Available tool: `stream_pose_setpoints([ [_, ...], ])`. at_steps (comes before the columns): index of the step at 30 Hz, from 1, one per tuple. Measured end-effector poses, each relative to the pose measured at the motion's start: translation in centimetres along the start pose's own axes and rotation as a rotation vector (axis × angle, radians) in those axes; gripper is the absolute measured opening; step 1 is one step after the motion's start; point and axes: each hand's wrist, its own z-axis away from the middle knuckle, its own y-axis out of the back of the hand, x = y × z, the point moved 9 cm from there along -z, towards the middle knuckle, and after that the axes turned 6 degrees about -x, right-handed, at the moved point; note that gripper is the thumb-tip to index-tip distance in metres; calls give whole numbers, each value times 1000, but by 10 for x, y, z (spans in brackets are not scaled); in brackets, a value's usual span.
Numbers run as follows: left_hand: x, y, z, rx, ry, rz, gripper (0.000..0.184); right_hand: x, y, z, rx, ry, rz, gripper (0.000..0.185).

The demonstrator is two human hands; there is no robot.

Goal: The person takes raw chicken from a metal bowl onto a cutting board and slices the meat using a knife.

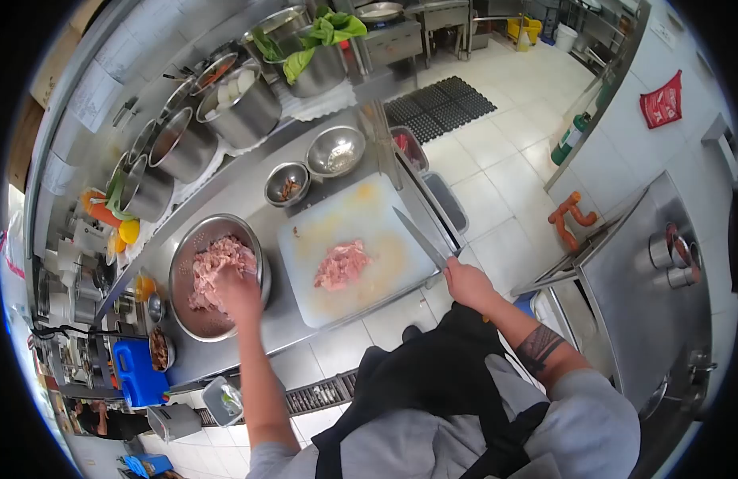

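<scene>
On my head cam: steel worktop, bare metal showing between items. White cutting board lies flat, stained yellow in patches, near the right end. Big metal bowl just left of it. Behind the board I see a small bowl and a wider shiny bowl, rims close; can't tell if they touch. Raised shelf behind: white liner with a row of steel pots standing on it.
</scene>
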Motion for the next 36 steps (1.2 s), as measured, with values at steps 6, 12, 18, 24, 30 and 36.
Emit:
stream_pose_setpoints([
  [6,186,-104,86,-478,-534,492,38,-6,1,-4,-55,-33,10,23],
  [12,182,-150,65,-543,-344,276,33,-2,-3,-4,-72,-60,-8,23],
  [18,149,-186,32,-789,161,763,18,-2,-2,-4,-89,-62,-18,22],
  [24,201,-147,66,-1039,890,2280,30,0,-5,-4,-77,-32,-26,22],
  [30,145,-221,97,-1153,540,1219,37,-2,-1,-4,-8,20,-22,24],
  [36,160,-208,94,-1248,828,1755,37,0,-6,-7,-23,24,23,27],
])
